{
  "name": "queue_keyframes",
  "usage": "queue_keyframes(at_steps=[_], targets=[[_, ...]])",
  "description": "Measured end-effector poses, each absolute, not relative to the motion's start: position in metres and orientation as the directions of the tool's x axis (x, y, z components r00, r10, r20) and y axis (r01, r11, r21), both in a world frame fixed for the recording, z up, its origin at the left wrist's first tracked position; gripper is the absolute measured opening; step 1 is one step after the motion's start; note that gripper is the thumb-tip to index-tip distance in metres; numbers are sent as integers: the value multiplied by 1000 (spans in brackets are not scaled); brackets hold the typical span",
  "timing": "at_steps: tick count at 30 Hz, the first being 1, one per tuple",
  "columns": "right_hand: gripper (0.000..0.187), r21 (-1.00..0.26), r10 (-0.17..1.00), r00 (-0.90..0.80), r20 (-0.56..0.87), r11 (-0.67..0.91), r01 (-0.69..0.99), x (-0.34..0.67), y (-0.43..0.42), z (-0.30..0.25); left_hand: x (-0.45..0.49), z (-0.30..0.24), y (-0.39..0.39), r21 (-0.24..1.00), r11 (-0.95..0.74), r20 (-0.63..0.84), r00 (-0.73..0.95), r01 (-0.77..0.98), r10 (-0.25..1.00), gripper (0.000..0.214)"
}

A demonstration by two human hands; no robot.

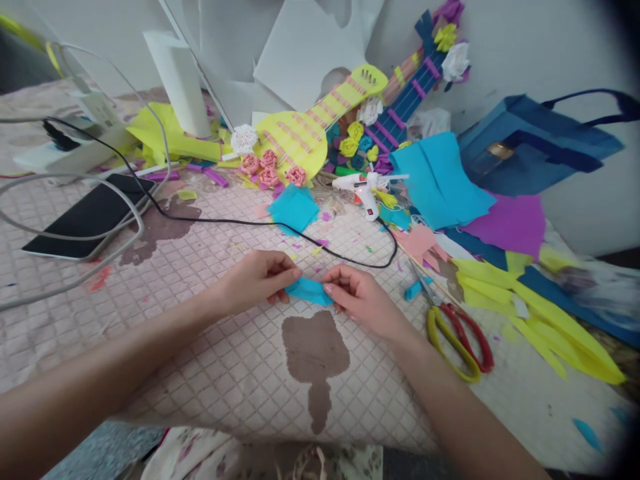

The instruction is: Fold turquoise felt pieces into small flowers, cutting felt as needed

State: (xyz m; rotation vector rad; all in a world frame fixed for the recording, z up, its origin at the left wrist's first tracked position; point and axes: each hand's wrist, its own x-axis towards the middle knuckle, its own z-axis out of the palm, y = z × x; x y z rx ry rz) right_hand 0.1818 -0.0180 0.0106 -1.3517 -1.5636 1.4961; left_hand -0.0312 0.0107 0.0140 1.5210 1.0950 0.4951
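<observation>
A small piece of blue felt (pixel 309 291) is pinched between both my hands just above the quilted pink cloth (pixel 210 347). My left hand (pixel 257 279) grips its left end with fingers closed. My right hand (pixel 357 297) holds its right end, thumb and fingers pressed on it. Part of the felt is hidden under my fingers.
Scissors (pixel 457 333) with red and yellow handles lie right of my right hand. A white glue gun (pixel 364 190) and its black cord (pixel 260 223) lie beyond. Felt sheets (pixel 440 183), a yellow foam guitar (pixel 310 127), a phone (pixel 87 217) and a blue bag (pixel 535 143) surround.
</observation>
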Motion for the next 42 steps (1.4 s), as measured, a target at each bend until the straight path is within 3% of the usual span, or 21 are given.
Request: queue_keyframes(at_steps=[8, 22, 28, 32, 35, 39, 42], targets=[[8, -946, 921, -342, -184, -71, 317, 185, -18, 7, -33, 15, 10, 878, -21, -244, 485, 478, 840, 21], [9, -937, 926, -340, -164, -38, 348, 186, -19, 5, -37, 16, 12, 908, 70, -304, 533, 414, 790, 19], [14, -943, 891, -386, -239, -117, 313, 188, -20, 12, -39, 15, 14, 938, 19, -220, 551, 347, 805, 15], [26, -952, 904, -388, -178, -60, 299, 187, -20, 15, -36, 16, 14, 950, -82, -137, 640, 300, 756, 15], [24, -951, 884, -432, -179, -43, 306, 183, -21, 15, -32, 19, 11, 953, -110, -117, 680, 282, 723, 16], [19, -969, 881, -427, -204, -120, 217, 179, -21, 13, -28, 20, 8, 976, 18, -149, 605, 217, 782, 24], [21, -980, 919, -345, -191, -157, 123, 178, -21, 10, -26, 19, 7, 974, 161, -227, 611, 162, 758, 28]])
